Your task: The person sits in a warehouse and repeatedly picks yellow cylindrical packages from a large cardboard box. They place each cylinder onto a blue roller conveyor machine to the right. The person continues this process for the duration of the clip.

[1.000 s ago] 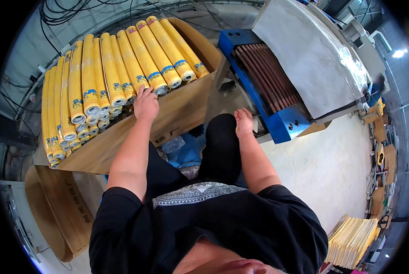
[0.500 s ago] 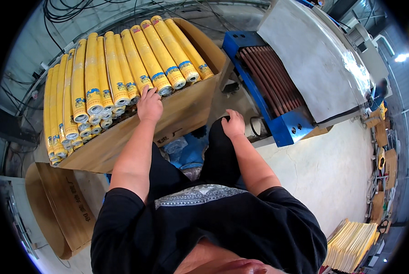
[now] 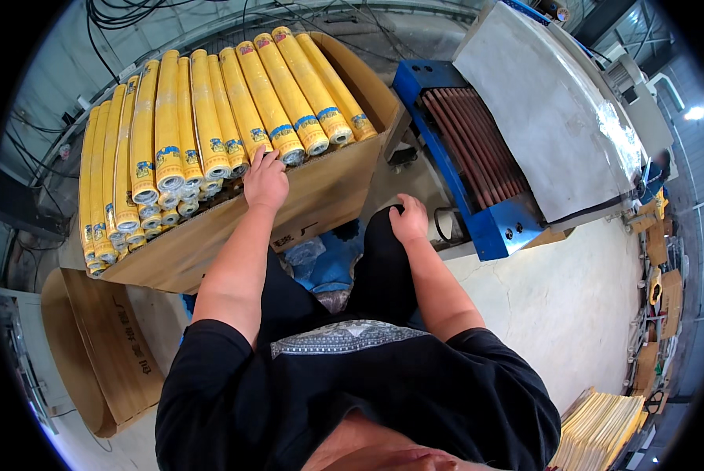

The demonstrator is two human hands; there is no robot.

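My left hand (image 3: 266, 185) rests over the near edge of a large cardboard box (image 3: 324, 191), its fingers loosely stretched toward the roll ends. Inside the box, several yellow plastic-wrapped rolls (image 3: 168, 118) lie side by side in layers, with blue prints near their close ends. The fingertips are by one of these rolls; whether they touch it I cannot tell. My right hand (image 3: 409, 220) lies on my right knee, in black trousers (image 3: 385, 263), fingers spread a little and holding nothing.
To the right stands a blue-framed machine (image 3: 509, 232) with reddish-brown rollers (image 3: 473, 145) and a grey sheet (image 3: 548, 102) over it. An open cardboard box (image 3: 120, 345) sits at lower left. Stacked yellowish sheets (image 3: 599, 430) are at lower right. Black cables (image 3: 124, 17) hang behind.
The view has shifted slightly, so the box and machine appear a little farther right. Both hands stay where they were, on the box edge and on the knee.
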